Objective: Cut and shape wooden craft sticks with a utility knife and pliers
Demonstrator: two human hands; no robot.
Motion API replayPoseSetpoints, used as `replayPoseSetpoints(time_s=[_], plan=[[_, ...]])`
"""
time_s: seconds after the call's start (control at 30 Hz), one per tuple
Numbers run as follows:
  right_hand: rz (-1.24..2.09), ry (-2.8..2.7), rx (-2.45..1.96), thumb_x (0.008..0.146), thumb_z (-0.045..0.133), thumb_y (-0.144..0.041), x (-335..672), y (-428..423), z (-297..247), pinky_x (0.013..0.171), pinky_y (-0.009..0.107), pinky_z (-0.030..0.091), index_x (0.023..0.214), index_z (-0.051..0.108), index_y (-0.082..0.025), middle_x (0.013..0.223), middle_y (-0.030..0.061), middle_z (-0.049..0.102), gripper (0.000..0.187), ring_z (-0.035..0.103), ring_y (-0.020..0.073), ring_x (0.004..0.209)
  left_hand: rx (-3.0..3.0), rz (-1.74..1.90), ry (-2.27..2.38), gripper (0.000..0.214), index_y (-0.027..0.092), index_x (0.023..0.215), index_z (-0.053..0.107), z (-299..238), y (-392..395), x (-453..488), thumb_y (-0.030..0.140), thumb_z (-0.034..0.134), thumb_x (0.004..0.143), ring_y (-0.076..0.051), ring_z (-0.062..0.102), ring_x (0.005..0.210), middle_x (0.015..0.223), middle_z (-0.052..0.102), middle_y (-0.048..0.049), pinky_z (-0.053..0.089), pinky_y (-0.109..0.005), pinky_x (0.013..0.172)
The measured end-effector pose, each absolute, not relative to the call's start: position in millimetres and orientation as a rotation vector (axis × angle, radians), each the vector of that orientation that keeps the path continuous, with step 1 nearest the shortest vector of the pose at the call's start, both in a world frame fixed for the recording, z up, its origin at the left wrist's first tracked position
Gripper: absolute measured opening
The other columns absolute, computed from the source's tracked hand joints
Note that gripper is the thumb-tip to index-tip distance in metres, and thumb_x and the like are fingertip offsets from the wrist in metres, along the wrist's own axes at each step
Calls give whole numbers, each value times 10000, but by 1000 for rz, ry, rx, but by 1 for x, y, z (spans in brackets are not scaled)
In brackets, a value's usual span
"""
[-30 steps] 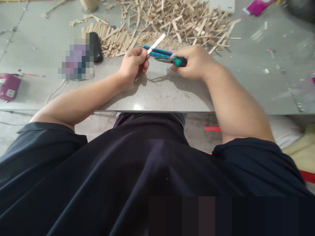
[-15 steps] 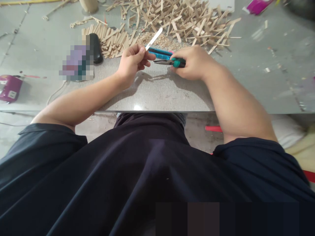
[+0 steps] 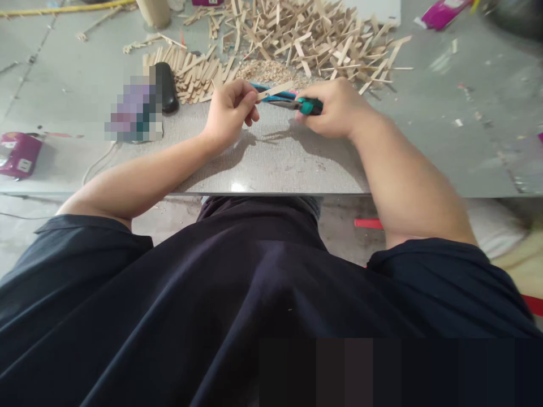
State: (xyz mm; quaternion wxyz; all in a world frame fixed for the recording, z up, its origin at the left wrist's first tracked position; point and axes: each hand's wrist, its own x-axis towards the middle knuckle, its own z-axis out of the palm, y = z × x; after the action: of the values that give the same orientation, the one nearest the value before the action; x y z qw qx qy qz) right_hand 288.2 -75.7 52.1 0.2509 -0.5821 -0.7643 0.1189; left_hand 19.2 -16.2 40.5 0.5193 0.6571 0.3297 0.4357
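Observation:
My left hand (image 3: 231, 110) pinches a flat wooden stick (image 3: 275, 90) that lies nearly level, its far end pointing right toward the cutters. My right hand (image 3: 335, 107) is closed round the green handles of a pair of small cutters (image 3: 297, 104), whose dark jaws point left and meet the stick. Both hands hover just above the grey table (image 3: 275, 158). A blue tool (image 3: 265, 90) lies on the table right behind the stick.
A big heap of wooden sticks (image 3: 314, 39) covers the far middle of the table, a neater stack (image 3: 195, 70) to its left and sawdust (image 3: 265, 70) between. A black case (image 3: 165, 87) and a magenta device (image 3: 19, 155) sit at the left.
The stick has swung down from pointing up and right to lying almost level against the cutter jaws. My hands have barely shifted.

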Motion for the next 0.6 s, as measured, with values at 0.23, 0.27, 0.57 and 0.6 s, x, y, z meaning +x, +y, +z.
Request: replayPoseSetpoints(time_s=[0.23,0.27,0.57,0.6], plan=[[306,-2066,-1609,875,795,-634,285,-80,55,1061,667,598,986,769,-408,1121,42,841,254,739,412,1096,1604,984,807,270,344,720,661,45,-17,18,313,648,988,-184,608,626,661,686,-18,539,-355,696],[310,-2062,-1611,873,793,-635,285,-79,55,1063,662,602,1001,773,-412,1127,39,843,258,740,407,1100,1597,984,804,277,339,717,665,44,-17,19,308,648,991,-181,603,616,655,682,-16,535,-351,687],[266,-2046,-1626,885,779,-636,288,-74,50,1084,677,607,1105,802,-356,1212,86,869,357,774,429,1189,1522,989,723,282,327,721,716,37,-10,19,326,703,1002,-165,565,609,635,655,-16,516,-330,648],[260,-2043,-1641,890,783,-627,288,-75,51,1089,680,607,1102,802,-386,1204,63,871,321,770,426,1197,1513,985,724,289,328,716,722,36,-9,19,340,712,1004,-164,565,608,639,652,-19,517,-335,648]])
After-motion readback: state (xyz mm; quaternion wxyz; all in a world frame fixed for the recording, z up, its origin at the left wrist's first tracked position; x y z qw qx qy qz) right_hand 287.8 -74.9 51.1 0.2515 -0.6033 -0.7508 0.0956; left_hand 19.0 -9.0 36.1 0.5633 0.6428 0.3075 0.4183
